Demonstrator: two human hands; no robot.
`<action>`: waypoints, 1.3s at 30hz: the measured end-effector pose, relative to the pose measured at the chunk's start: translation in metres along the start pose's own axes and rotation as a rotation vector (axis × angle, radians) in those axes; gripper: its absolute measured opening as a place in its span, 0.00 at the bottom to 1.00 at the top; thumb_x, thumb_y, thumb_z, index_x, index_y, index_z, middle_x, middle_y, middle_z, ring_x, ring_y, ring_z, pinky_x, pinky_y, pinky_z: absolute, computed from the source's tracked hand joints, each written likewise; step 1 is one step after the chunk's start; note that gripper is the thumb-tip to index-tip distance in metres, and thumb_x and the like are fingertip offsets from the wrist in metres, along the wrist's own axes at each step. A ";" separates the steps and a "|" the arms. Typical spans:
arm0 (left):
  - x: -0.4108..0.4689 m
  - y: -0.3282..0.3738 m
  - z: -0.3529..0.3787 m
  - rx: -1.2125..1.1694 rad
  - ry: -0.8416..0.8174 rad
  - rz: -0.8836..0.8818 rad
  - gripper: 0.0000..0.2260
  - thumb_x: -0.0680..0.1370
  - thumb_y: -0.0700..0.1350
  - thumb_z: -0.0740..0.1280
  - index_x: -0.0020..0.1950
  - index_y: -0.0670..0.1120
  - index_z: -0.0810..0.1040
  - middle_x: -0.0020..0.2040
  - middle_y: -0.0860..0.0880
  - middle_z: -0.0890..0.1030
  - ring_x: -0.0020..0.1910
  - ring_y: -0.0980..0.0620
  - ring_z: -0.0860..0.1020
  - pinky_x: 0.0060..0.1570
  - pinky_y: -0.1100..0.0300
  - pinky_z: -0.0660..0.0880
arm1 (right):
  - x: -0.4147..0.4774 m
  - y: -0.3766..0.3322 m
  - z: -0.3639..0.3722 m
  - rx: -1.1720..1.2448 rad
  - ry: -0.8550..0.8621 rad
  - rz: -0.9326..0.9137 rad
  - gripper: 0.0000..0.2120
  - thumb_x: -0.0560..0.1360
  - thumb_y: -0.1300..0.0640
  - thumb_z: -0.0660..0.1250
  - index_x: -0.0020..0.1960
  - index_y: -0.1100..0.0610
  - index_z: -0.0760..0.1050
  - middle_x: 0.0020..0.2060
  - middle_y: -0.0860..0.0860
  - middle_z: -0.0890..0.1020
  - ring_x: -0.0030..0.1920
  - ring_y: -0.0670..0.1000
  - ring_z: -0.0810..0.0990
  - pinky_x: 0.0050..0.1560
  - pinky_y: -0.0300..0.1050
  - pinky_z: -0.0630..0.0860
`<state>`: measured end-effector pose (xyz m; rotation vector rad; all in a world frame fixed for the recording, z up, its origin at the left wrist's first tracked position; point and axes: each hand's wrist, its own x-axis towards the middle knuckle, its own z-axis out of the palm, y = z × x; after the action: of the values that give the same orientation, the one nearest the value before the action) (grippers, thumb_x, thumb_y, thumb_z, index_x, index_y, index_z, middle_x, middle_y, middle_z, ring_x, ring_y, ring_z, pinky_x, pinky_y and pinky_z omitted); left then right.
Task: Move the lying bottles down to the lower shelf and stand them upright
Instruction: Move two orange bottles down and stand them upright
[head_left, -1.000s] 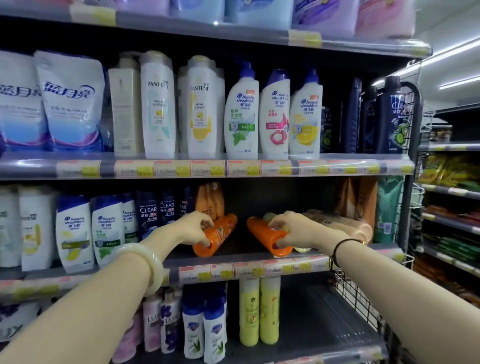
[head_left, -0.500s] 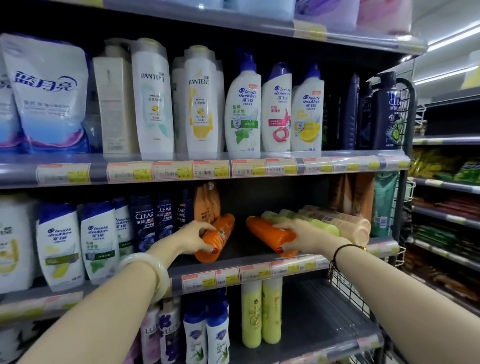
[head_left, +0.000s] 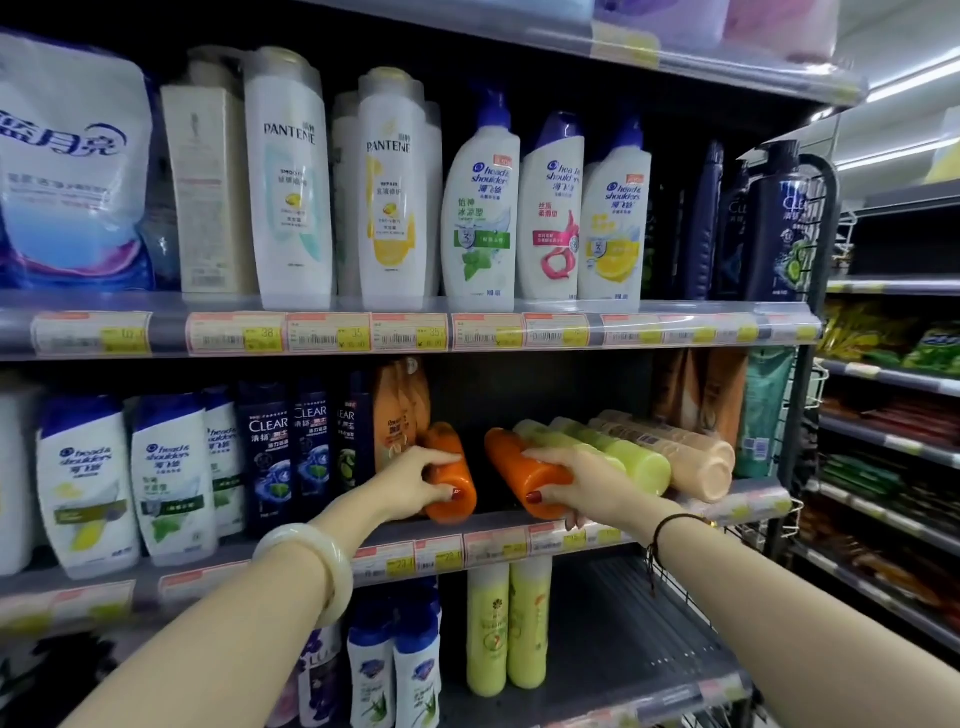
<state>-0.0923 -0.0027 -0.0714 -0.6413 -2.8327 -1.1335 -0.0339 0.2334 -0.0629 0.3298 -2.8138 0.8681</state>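
Note:
Two orange bottles lie on the middle shelf (head_left: 493, 540). My left hand (head_left: 415, 480) grips the left orange bottle (head_left: 449, 470) around its lower end. My right hand (head_left: 576, 480) is closed around the right orange bottle (head_left: 511, 462). To the right of it lie two green bottles (head_left: 618, 449) and several beige bottles (head_left: 685, 452), all on their sides. On the lower shelf (head_left: 639, 623) two yellow-green bottles (head_left: 506, 629) stand upright.
Upright dark Clear bottles (head_left: 267, 452) and white Head & Shoulders bottles (head_left: 85, 483) fill the middle shelf's left part. Orange pouches (head_left: 397, 410) stand behind my left hand. A wire basket side (head_left: 748, 530) closes the shelf's right end. Small bottles (head_left: 395, 670) stand at the lower left.
The view has shifted closer and slightly upward. Both hands have tightened around the orange bottles, which have turned a little more end-on toward me.

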 end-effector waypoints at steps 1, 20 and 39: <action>-0.001 0.001 0.001 -0.001 0.007 0.005 0.25 0.74 0.42 0.70 0.71 0.50 0.70 0.71 0.43 0.69 0.69 0.45 0.70 0.69 0.49 0.69 | -0.001 -0.001 0.002 0.029 0.007 0.010 0.26 0.75 0.59 0.66 0.72 0.50 0.65 0.54 0.55 0.78 0.27 0.48 0.77 0.24 0.32 0.73; -0.043 0.041 0.000 0.005 -0.011 0.079 0.20 0.78 0.42 0.66 0.70 0.47 0.71 0.68 0.44 0.75 0.65 0.46 0.74 0.62 0.48 0.75 | -0.033 -0.020 0.012 0.220 0.102 -0.045 0.27 0.74 0.59 0.68 0.72 0.56 0.67 0.58 0.58 0.78 0.27 0.44 0.78 0.24 0.34 0.74; -0.095 0.047 0.042 -0.554 0.175 -0.115 0.14 0.77 0.44 0.67 0.61 0.54 0.73 0.66 0.46 0.68 0.63 0.41 0.72 0.49 0.43 0.81 | -0.072 -0.016 0.045 0.457 0.103 0.000 0.16 0.78 0.49 0.61 0.65 0.45 0.65 0.60 0.53 0.73 0.46 0.57 0.82 0.34 0.43 0.80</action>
<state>0.0183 0.0206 -0.0875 -0.3648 -2.4321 -1.9129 0.0351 0.2064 -0.1078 0.3328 -2.4964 1.4809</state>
